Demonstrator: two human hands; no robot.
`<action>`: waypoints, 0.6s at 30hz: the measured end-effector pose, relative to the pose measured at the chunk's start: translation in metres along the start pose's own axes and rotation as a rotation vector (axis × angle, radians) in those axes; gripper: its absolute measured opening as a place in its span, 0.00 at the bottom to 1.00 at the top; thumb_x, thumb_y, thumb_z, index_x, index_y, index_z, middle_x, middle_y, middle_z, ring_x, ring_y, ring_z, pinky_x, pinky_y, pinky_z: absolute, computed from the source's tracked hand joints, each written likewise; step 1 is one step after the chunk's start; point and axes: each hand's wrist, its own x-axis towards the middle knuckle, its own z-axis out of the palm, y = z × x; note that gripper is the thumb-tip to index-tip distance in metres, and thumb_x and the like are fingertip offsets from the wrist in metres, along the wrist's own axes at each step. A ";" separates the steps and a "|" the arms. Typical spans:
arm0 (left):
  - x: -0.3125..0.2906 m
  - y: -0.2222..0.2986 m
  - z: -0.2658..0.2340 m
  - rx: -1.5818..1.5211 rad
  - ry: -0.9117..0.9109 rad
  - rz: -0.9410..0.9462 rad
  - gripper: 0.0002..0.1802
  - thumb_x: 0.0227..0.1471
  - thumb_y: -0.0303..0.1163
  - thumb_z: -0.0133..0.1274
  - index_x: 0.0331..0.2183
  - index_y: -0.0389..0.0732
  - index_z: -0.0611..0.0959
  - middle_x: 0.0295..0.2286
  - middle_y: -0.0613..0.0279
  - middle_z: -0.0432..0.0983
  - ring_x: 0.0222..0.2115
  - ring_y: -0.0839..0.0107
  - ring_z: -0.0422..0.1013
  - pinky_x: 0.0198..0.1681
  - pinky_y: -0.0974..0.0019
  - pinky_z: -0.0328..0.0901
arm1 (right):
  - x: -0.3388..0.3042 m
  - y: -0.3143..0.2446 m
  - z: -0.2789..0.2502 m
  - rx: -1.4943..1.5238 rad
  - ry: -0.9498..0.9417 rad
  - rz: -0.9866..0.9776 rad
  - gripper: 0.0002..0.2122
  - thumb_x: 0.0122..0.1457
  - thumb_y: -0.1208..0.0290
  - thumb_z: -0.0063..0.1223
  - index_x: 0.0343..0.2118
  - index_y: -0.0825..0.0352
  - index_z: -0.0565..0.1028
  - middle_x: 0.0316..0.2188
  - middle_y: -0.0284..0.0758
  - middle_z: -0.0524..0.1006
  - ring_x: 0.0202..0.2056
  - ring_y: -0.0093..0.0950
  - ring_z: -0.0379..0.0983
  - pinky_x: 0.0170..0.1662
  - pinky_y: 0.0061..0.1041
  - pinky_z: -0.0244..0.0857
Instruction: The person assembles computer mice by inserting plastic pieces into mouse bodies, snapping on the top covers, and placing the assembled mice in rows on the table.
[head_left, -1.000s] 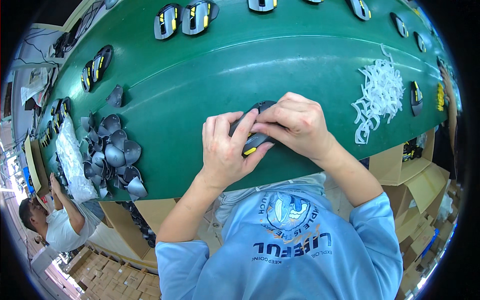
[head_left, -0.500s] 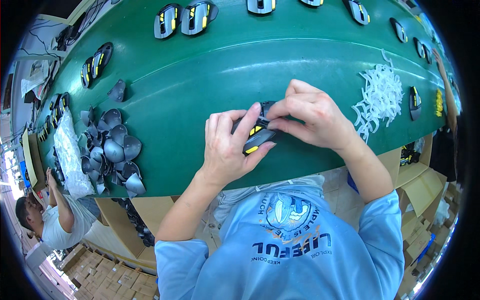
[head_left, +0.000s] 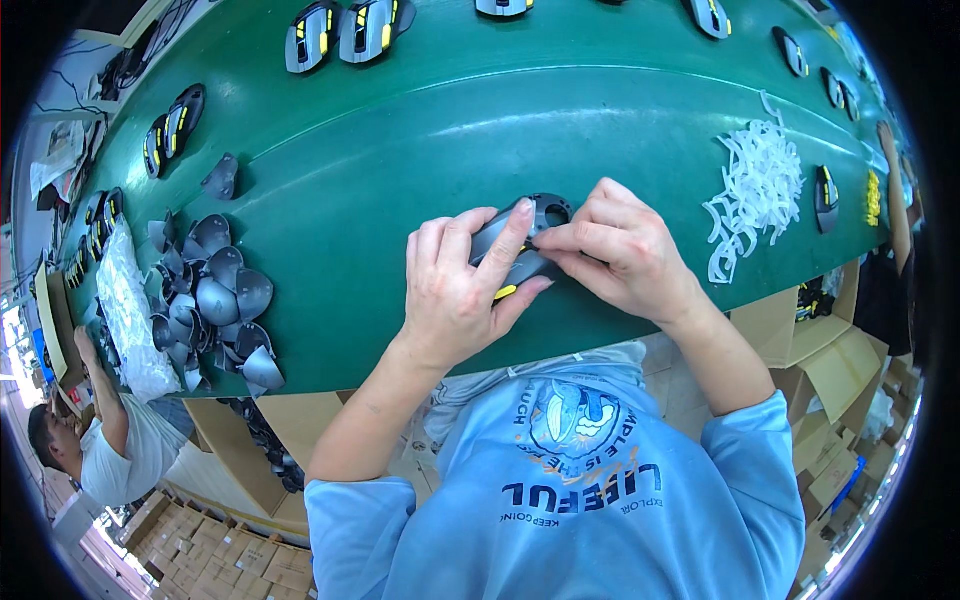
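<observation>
My left hand [head_left: 445, 275] is closed round a grey and black computer mouse [head_left: 525, 266] with yellow accents, its index finger lying across the top and its thumb along the near side. A round opening shows at the mouse's far end. The fingertips of my right hand [head_left: 625, 250] are pinched together against the mouse's right part. Whatever they hold there is too small and covered to make out. To the right lies a heap of translucent white curved strips [head_left: 755, 185]. On the left is a pile of dark grey curved shell pieces [head_left: 222, 298], with one loose shell piece [head_left: 221, 177] behind it.
Several mice, among them a pair [head_left: 345, 35], stand along the far side of the green table [head_left: 400, 160]. One mouse [head_left: 826, 200] and small yellow parts [head_left: 873, 198] lie far right. A clear plastic bag [head_left: 130, 315] rests left, near a co-worker [head_left: 120, 450]. Cardboard boxes [head_left: 840, 375] stand below.
The mouse has turned in my left hand, so its round-holed end now shows at the far side. My right fingertips stay pinched at it, with the wrist slightly lower.
</observation>
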 end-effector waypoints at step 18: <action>0.002 0.004 0.000 0.015 -0.002 0.016 0.34 0.45 0.43 0.74 0.55 0.46 0.86 0.49 0.53 0.78 0.42 0.54 0.72 0.47 0.53 0.68 | -0.017 0.006 -0.006 -0.074 -0.048 -0.062 0.20 0.51 0.74 0.72 0.50 0.58 0.86 0.30 0.29 0.76 0.31 0.32 0.70 0.36 0.31 0.70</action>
